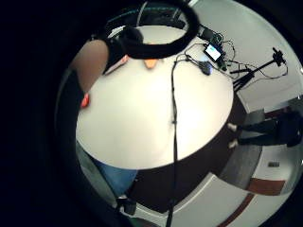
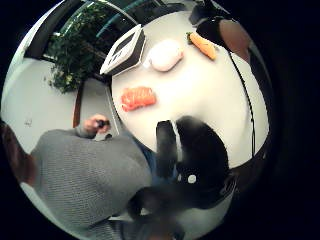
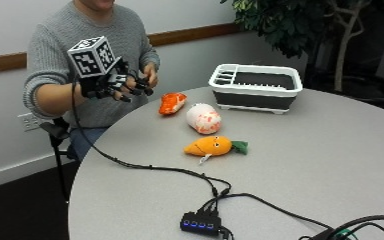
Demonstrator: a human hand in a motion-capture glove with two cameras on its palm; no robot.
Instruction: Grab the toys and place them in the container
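While no writing reads, toys (image 3: 204,119) lie beside container (image 3: 256,87).

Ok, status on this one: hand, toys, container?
Gloved right hand raised at the table edge, fingers loosely curled, holding nothing. Salmon sushi toy, white plush and carrot plush all on the table. Dish-rack container unobstructed.

An office or lab recording room: round grey table (image 3: 325,150) with a USB hub (image 3: 200,221); camera tripod (image 1: 255,71); wood-railed wall (image 3: 179,35); potted plant (image 3: 292,22) behind.
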